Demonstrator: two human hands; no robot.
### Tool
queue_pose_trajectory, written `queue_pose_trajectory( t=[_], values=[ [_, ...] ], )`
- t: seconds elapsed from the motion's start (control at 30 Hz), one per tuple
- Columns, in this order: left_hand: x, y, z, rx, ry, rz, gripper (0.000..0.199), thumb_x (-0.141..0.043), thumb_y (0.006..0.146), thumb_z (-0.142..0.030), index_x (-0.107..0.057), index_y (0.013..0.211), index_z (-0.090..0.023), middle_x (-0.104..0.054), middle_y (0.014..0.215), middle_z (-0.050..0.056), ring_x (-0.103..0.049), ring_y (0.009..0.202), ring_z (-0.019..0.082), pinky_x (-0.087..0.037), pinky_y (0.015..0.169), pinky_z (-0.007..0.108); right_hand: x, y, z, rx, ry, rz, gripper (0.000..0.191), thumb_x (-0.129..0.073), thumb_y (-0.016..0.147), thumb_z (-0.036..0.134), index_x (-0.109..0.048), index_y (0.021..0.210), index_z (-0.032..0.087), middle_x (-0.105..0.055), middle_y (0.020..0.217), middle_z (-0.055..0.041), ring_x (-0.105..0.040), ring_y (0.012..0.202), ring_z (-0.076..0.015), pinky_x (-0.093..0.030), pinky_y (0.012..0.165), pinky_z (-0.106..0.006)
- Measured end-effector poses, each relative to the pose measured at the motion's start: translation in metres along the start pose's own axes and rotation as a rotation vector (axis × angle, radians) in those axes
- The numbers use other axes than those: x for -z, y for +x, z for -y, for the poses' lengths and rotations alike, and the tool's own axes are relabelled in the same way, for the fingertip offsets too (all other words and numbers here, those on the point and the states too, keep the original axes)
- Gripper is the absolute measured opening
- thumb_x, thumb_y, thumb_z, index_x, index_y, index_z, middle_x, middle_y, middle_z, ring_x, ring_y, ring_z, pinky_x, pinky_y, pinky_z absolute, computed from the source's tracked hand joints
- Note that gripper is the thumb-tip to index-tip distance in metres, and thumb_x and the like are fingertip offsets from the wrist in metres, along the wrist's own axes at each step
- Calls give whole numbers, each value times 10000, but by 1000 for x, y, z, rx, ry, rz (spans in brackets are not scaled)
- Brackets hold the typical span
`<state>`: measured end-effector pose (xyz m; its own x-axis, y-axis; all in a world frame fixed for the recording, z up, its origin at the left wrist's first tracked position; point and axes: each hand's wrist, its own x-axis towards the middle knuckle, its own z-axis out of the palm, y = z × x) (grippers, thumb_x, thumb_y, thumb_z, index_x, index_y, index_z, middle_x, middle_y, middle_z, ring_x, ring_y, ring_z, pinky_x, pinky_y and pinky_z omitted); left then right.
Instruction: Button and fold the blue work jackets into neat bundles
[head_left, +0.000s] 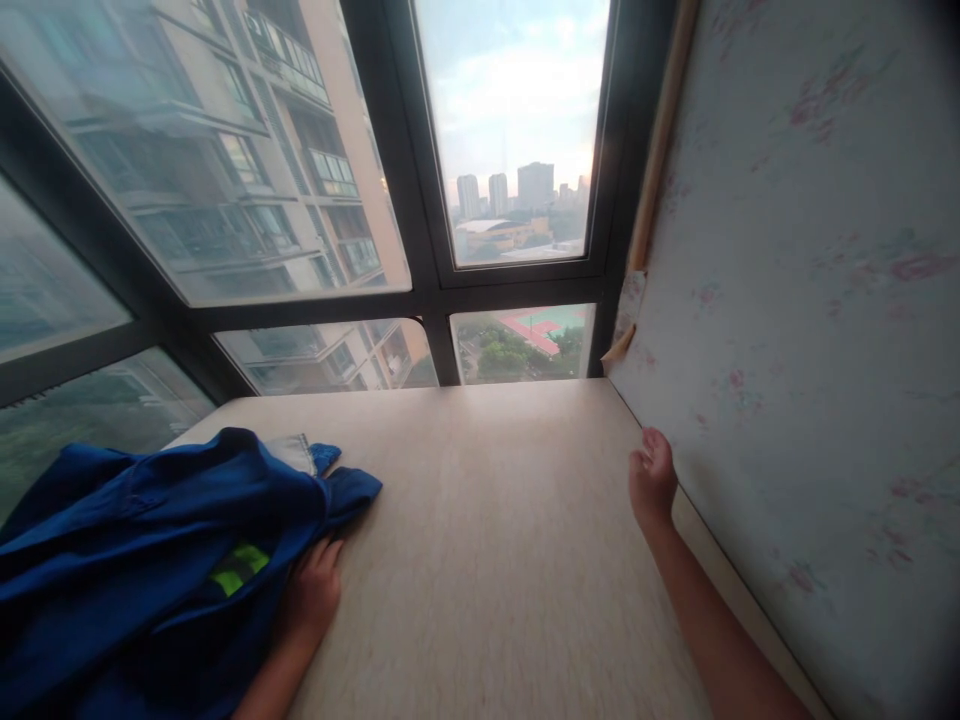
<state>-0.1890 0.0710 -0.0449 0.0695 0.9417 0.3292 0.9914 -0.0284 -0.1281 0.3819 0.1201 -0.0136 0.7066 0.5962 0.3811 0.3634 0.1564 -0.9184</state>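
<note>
A dark blue garment (187, 500) with a bright green patch lies in a loose heap on the left of the pale ledge (480, 560). My left hand (311, 590) is at the heap's right edge, its fingers bent against the cloth; folds partly cover the grip. On the other side, near the foot of the wall, my right hand (654, 475) is held with its fingers curled in and the thumb close to them. Nothing shows between those fingers.
Dark window frames (431, 200) with glass panes stand behind the ledge and along the left. A wall with flowered paper (795, 330) rises on the right. Near the back corner, a strip of the paper (621, 345) peels away. A whitish piece (292, 452) shows behind the garment.
</note>
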Motion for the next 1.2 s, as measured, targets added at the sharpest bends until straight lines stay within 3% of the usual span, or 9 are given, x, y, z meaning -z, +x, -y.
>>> queue_pose_trajectory(
  t=[0.17, 0.37, 0.5, 0.63, 0.8, 1.2],
  values=[
    [5, -2, -2, -3, 29, 6, 452, -345, 862, -89, -699, 1141, -118, -665, 1273, 140, -614, 1173, 271, -412, 1059, 373, -5, -33, -60, 208, -616, 321, 498, -435, 814, 267, -637, 1228, 75, -561, 1338, -234, -453, 1295, -347, -313, 1087, -515],
    [-9, -3, 8, -83, 40, -92, 434, -367, 840, -58, -711, 1101, -101, -692, 1218, 149, -638, 1134, 264, -462, 1009, 372, -6, -45, -65, 324, -1011, 460, 460, -430, 901, 259, -619, 1308, 154, -487, 1437, -177, -348, 1344, -361, -233, 1079, -514],
    [-2, -5, 1, -116, 40, -137, 407, -385, 845, -58, -721, 1068, -112, -700, 1200, 155, -644, 1121, 288, -472, 995, 427, -7, -45, -57, 321, -1083, 505, 460, -389, 941, 238, -578, 1349, 143, -454, 1464, -196, -353, 1366, -321, -188, 1100, -506],
    [21, -10, -20, -233, -33, 1, 426, -398, 847, -34, -721, 1085, -179, -708, 1200, 102, -640, 1136, 247, -461, 1027, 405, -6, -45, -57, 316, -1094, 528, 453, -390, 945, 241, -579, 1345, 143, -449, 1473, -192, -368, 1363, -302, -191, 1102, -495],
    [30, -18, -39, -50, -10, 51, 446, -385, 848, -5, -700, 1121, -162, -703, 1191, 119, -668, 1059, 236, -533, 914, 359, -6, -44, -59, 315, -1088, 523, 451, -410, 936, 241, -584, 1343, 150, -453, 1469, -189, -380, 1351, -299, -207, 1097, -495],
    [24, -33, -40, 49, -1, 46, 475, -359, 852, 10, -688, 1170, -121, -671, 1281, 124, -657, 1140, 187, -507, 983, 279, -7, -45, -57, 313, -1090, 510, 444, -426, 927, 245, -601, 1327, 157, -477, 1455, -180, -404, 1338, -296, -237, 1091, -487]
  ],
)
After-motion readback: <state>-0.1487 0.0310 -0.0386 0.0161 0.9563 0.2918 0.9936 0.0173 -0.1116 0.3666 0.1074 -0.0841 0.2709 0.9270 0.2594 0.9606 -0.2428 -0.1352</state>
